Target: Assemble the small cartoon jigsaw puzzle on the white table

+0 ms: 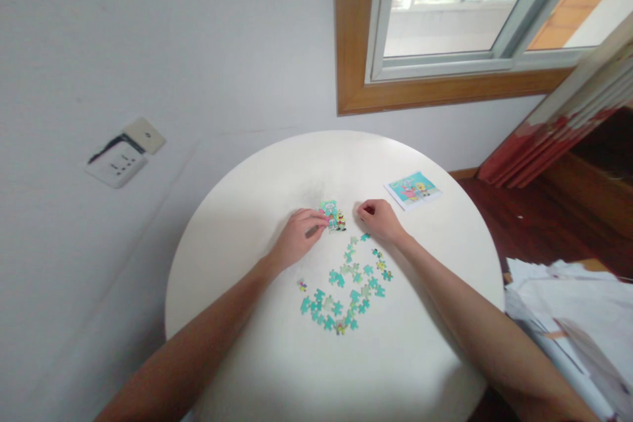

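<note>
A small joined patch of colourful puzzle pieces lies near the middle of a round white table. My left hand rests beside it with fingers curled, its fingertips touching the patch's left edge. My right hand sits to the right of the patch in a loose fist, fingertips pinched together; what they hold, if anything, is hidden. Several loose teal puzzle pieces are scattered just in front of both hands.
A cartoon reference card lies on the table's right side. A wall socket is on the white wall at left, a wooden-framed window above. White papers are heaped at right over a dark wooden floor.
</note>
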### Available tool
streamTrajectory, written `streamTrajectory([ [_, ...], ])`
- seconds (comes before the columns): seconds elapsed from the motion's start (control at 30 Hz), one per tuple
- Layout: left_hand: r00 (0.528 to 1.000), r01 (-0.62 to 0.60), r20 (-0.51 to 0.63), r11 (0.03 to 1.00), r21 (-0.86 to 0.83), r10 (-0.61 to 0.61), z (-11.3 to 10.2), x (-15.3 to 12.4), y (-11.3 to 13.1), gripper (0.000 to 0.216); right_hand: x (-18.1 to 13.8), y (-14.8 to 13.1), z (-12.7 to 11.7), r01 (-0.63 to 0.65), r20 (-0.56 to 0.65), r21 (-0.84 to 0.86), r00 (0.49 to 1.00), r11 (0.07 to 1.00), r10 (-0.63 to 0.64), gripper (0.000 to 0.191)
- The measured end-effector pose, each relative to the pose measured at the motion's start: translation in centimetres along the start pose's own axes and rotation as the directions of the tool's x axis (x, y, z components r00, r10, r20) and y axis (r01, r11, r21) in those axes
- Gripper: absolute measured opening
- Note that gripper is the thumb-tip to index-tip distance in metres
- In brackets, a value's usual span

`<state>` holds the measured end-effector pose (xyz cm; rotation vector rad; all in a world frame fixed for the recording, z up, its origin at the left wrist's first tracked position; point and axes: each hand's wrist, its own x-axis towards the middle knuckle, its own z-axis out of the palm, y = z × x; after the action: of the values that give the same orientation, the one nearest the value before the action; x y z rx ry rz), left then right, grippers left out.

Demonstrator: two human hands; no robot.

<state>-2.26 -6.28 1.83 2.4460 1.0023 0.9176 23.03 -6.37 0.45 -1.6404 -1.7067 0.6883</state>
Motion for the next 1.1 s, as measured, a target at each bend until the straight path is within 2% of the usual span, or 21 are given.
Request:
streamTrajectory([
  [0.17, 1.000, 0.006, 0.004, 1.000, -0.023, -0.006, -0.1, 0.0, 0.2, 0.019, 0.0, -0.5, -0.8, 0.020, 0.067, 0.024, 0.998, 1.000, -0.021, 0.020],
  [0.3, 1.000, 0.002, -0.012, 1.000, -0.029, -0.003, -0.3, 0.1, 0.4, 0.020, -1.1, -1.9, -3.5, 0.126, 0.174, 0.019, 0.976, 0.992, -0.127, 0.015],
  [0.37, 1.000, -0.001, -0.026, 0.999, -0.037, 0.001, -0.4, 0.1, 0.4, 0.020, -2.4, -2.6, -5.0, 0.206, 0.238, -0.035, 0.952, 0.978, -0.192, 0.015],
  [0.47, 1.000, -0.003, -0.030, 0.999, -0.044, 0.002, -0.3, 0.1, 0.3, 0.020, -4.8, -3.2, -6.7, 0.319, 0.387, -0.108, 0.886, 0.942, -0.256, 0.018],
  [0.6, 1.000, -0.006, -0.021, 0.999, -0.044, 0.005, 0.0, 0.0, 0.1, 0.019, -7.6, -2.8, -7.5, 0.405, 0.499, -0.117, 0.814, 0.907, -0.299, 0.023],
  [0.77, 1.000, 0.007, -0.022, 0.999, -0.053, -0.008, 0.0, 0.0, 0.2, 0.020, -8.8, -1.5, -7.0, 0.450, 0.535, -0.145, 0.785, 0.881, -0.313, 0.021],
  [0.97, 1.000, 0.006, -0.013, 0.999, -0.047, -0.007, -0.1, 0.0, 0.2, 0.020, -9.0, -0.6, -6.2, 0.465, 0.528, -0.203, 0.793, 0.862, -0.304, 0.018],
  [1.1, 1.000, -0.007, -0.008, 0.999, -0.049, 0.006, 0.0, 0.0, 0.0, 0.020, -9.5, -0.8, -6.5, 0.405, 0.522, -0.169, 0.810, 0.899, -0.267, 0.018],
])
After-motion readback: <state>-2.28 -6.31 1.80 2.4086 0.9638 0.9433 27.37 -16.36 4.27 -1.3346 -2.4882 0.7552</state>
